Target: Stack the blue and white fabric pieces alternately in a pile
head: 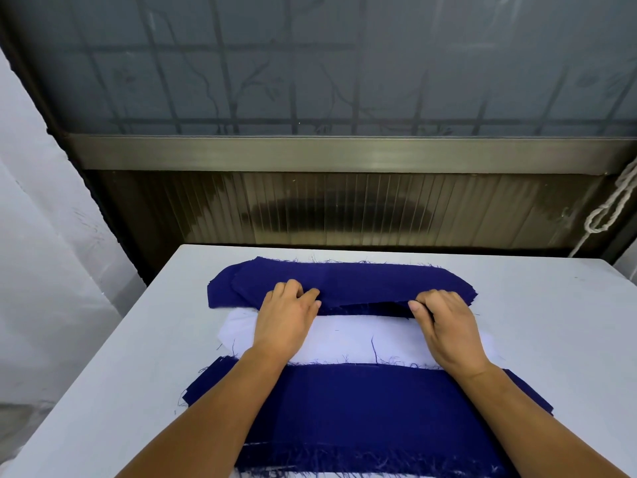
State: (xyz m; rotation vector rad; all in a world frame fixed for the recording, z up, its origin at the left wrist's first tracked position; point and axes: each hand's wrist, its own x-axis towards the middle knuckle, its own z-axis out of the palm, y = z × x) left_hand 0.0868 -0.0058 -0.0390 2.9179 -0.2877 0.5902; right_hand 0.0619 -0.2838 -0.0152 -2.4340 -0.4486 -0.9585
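A pile of dark blue fabric pieces (348,282) lies at the far side of the white table (558,326). White fabric pieces (348,339) lie in the middle, just nearer than the blue pile. A large blue piece (362,408) covers the near pile, with white showing under its frayed near edge. My left hand (287,317) pinches the near edge of the far blue pile's top piece at its left. At the right of that same edge my right hand (444,322) pinches it, lifting it slightly.
A ribbed metal wall panel (344,208) and a frosted window stand behind the table. A white curtain (41,236) hangs at the left. A white rope (610,208) hangs at the right. Bare table surface lies to the left and right of the fabric.
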